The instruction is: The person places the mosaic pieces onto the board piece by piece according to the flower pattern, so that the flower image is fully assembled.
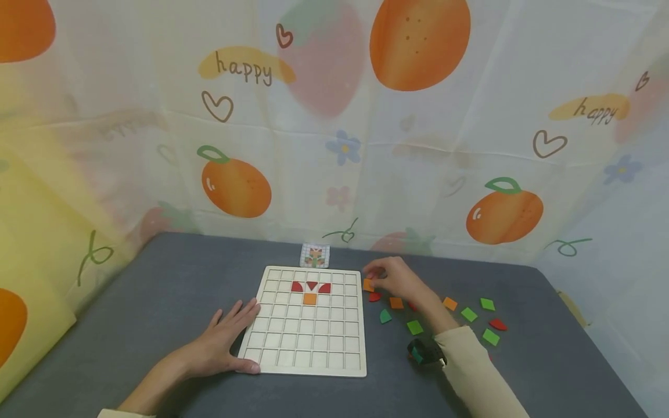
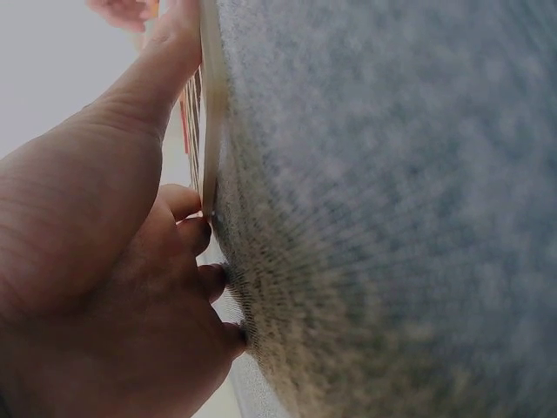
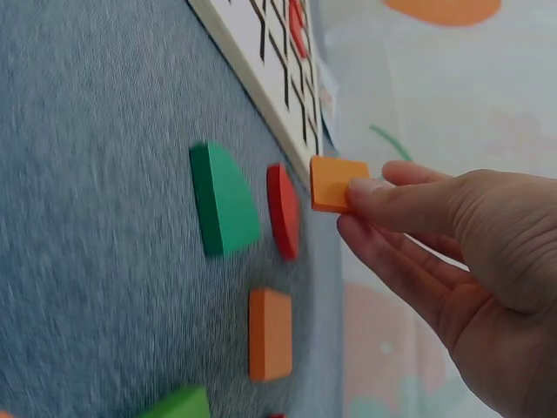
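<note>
Resting on a grey surface, a white gridded board carries red pieces and an orange square near its far edge. The left hand, fingers spread, touches the board's left side; the right hand, by its far right corner, pinches an orange tile. A small card lies beyond the board, loose tiles to the board's right. Steadying the board and lowering the tile level should seat it neatly.

"happy" on patterned cloth, "happy" again farther right
</note>
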Demonstrator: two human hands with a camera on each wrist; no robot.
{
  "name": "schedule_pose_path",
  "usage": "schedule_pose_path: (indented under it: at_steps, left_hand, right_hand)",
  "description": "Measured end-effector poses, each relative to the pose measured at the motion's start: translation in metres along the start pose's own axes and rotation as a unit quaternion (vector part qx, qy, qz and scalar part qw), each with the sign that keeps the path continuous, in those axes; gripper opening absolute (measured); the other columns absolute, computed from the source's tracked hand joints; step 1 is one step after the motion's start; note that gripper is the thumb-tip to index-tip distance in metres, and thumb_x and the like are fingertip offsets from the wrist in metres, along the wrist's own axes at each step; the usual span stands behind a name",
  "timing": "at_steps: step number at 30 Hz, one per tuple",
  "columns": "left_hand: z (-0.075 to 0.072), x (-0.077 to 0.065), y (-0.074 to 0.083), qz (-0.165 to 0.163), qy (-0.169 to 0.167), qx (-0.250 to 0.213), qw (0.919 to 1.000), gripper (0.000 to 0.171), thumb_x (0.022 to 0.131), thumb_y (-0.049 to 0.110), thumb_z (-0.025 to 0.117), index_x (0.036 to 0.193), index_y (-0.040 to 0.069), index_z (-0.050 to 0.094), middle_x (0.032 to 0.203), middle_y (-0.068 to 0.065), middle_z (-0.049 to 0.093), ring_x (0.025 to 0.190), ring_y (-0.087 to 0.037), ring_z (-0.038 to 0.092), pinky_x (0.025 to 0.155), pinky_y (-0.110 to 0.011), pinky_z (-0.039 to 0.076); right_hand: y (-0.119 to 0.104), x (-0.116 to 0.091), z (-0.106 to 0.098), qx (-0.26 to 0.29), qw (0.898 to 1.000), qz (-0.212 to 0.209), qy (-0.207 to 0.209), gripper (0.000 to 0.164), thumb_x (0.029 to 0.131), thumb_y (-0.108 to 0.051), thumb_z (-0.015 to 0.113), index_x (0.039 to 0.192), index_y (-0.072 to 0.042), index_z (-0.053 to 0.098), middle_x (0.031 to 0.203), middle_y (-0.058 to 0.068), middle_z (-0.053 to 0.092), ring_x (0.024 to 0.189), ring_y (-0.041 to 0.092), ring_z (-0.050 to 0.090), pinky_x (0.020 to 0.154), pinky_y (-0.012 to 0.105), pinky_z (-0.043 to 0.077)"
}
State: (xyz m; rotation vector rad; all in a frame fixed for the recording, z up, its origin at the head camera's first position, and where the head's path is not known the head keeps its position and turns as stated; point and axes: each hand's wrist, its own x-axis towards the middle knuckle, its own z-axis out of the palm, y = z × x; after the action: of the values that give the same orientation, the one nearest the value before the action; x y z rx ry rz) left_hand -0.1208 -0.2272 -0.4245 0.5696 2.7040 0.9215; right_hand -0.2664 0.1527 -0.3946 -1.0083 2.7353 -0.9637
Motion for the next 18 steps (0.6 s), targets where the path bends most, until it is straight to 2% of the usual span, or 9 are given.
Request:
schedule_pose_path:
  at_steps: [11,18]
  left_hand:
    - [0.001,-0.001,-0.001,0.005,0.005,0.001,1.0000,0.115,0.071,0.053,0.081,0.153,-0.003,0.024,0.160,-0.024,0.016,0.144,-0.052,0.005,0.106,-0.072,-0.003]
    - [0.000,0.001,0.000,-0.005,0.003,0.006,1.0000,0.116,0.070,0.053,0.082,0.154,-0.002,0.023,0.161,-0.022,0.015,0.145,-0.051,0.005,0.107,-0.071,-0.003]
  right_hand:
    - [-0.027,0.006,0.018,0.001,1.000,-0.010,-0.024,0.029,0.087,-0.001,0.071,0.116,-0.001,0.069,0.096,0.003,0.070,0.088,0.016,0.064,0.071,0.024,0.053]
    - [-0.037,0.016,0.027,0.006,0.999,-0.039,-0.019,0.026,0.087,0.000,0.071,0.114,-0.001,0.070,0.094,0.004,0.070,0.087,0.018,0.065,0.072,0.026,0.053]
